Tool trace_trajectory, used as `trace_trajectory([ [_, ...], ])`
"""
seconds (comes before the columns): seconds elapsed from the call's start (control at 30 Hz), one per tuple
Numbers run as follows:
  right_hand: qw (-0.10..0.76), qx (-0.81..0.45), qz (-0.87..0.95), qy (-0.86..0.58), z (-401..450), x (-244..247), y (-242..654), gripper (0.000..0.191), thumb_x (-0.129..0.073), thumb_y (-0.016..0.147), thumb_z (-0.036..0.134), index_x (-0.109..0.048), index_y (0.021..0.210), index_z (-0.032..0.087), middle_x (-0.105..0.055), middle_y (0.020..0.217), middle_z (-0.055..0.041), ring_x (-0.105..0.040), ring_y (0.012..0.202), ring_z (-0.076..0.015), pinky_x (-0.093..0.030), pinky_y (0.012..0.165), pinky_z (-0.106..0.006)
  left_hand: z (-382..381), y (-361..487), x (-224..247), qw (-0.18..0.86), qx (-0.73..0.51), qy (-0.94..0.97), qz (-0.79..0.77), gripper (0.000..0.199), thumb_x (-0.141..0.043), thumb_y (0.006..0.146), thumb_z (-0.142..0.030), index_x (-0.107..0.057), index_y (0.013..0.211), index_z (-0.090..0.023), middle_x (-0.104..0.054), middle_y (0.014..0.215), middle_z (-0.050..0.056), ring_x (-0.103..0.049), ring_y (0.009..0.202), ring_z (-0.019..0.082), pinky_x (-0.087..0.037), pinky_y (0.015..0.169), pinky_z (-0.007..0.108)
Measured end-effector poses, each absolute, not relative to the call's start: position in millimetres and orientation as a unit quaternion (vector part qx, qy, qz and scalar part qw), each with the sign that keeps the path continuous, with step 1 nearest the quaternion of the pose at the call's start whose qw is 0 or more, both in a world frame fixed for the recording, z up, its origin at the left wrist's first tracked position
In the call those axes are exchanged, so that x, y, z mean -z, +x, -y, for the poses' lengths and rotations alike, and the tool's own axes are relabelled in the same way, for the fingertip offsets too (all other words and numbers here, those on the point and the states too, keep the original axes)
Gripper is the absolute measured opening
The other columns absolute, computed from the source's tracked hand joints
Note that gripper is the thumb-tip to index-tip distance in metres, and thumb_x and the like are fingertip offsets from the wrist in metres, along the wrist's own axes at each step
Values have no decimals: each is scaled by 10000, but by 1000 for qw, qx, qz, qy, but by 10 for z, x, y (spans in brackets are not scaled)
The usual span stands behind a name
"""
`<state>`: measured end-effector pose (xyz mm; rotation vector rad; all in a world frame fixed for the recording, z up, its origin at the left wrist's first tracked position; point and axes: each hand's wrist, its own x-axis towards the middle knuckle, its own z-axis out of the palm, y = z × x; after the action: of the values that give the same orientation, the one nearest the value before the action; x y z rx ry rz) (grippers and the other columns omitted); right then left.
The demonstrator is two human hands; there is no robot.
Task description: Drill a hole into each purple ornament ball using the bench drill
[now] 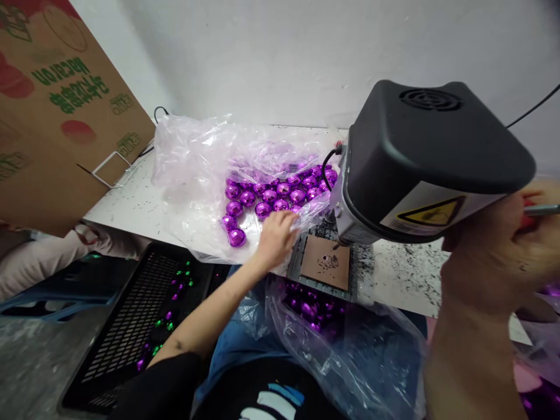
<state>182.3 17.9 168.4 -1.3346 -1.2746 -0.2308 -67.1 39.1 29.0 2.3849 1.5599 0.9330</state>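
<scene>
My left hand (276, 238) reaches over the table beside shiny purple faceted balls (269, 196). Its fingers curl downward together at the edge of a clear plastic bag (188, 175); whatever they hold is hidden. My right hand (511, 251) is raised at the right, wrapped around a machine lever (542, 210) with a red part and a metal rod. The black-hooded bench machine (437, 151) bears a yellow warning label. Beneath its head lies a square brown board (324, 274) with a small hole and dark shavings, on a metal base.
Another clear bag (376, 350) with purple balls lies across my lap. A black crate (126, 326) holding small purple and green pieces stands at lower left. A cardboard box (56, 111) rises at the left, near another person's legs (56, 256). Dark chips litter the white table (402, 274).
</scene>
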Motion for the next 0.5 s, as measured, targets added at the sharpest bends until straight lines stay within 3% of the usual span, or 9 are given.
trace_trajectory([
  [0.1, 616, 78, 543, -565, -190, -1719, 1810, 644, -477, 883, 700, -464, 600, 121, -382, 527, 16, -356, 498, -32, -250, 530, -233, -946, -841, -282, 30, -212, 789, -576, 403, -486, 882, -65, -616, 1245, -184, -603, 1273, 177, -532, 1165, 334, -415, 964, 503],
  [0.27, 619, 65, 536, -571, -193, -1698, 1829, 580, -517, 882, 665, -564, 719, 111, -413, 541, 20, -379, 513, -34, -263, 544, -213, -1170, -934, -319, 96, -223, 778, -580, 416, -630, 816, -127, -594, 1228, -165, -619, 1171, 161, -564, 1132, 321, -423, 980, 494],
  [0.37, 612, 57, 545, -570, -198, -1688, 1841, 577, -505, 896, 658, -562, 729, 109, -424, 559, 15, -389, 538, -33, -276, 565, -207, -1002, -981, -484, 279, -357, 682, -574, 531, -691, 836, -329, -508, 1311, -177, -627, 1137, 121, -625, 958, 241, -500, 838, 390],
  [0.5, 623, 52, 539, -565, -250, -1725, 1828, 615, -492, 876, 711, -562, 736, 116, -378, 542, 31, -368, 529, -35, -261, 554, -208, -661, -1021, -670, 597, -439, 504, -443, 515, -563, 906, -558, -528, 1325, -259, -657, 1046, 83, -626, 750, 167, -493, 663, 315],
])
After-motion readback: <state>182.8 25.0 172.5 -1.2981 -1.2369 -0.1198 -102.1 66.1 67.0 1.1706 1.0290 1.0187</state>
